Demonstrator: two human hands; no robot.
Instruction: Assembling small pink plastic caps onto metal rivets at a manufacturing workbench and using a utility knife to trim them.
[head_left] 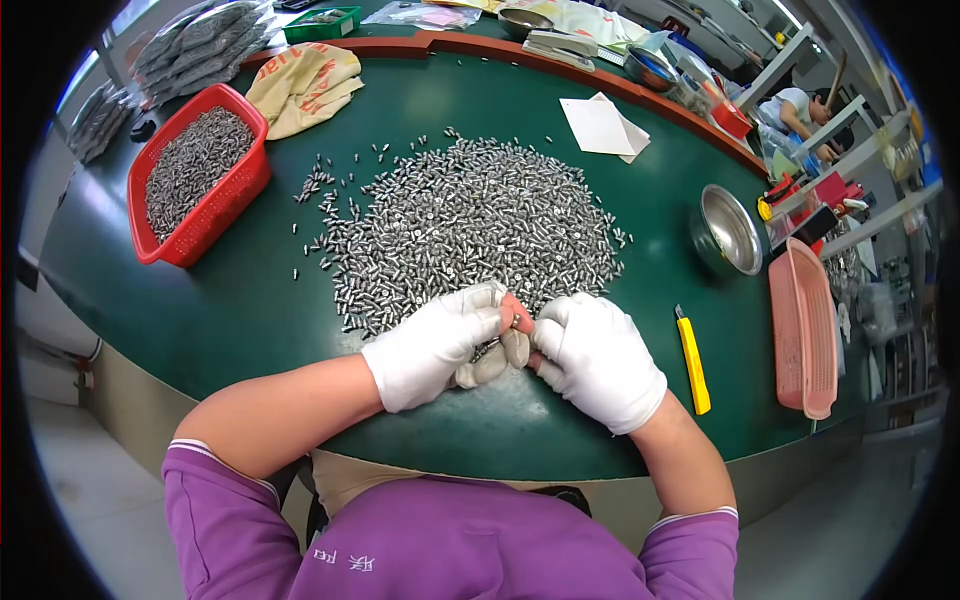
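Observation:
My left hand (428, 348), in a white glove with bare fingertips, is closed at the near edge of a wide heap of small metal pins (470, 220). Its bare fingertips pinch one small metal pin (516, 321). A few more pins show under its curled fingers. My right hand (605, 365), gloved the same way, is closed right beside it, fingertips meeting those of the left. Whatever the right fingers hold is hidden. The pins are short, silvery and rounded, piled loosely on the green table (270, 325), with strays at the heap's left.
A red basket (228, 212) full of metal pins stands left, near a crumpled yellowish bag (305, 88). At right are a steel bowl (730, 230), a yellow cutter (692, 365) and a pink basket (803, 330). White cards (600, 126) lie far right. Another person (795, 110) sits beyond.

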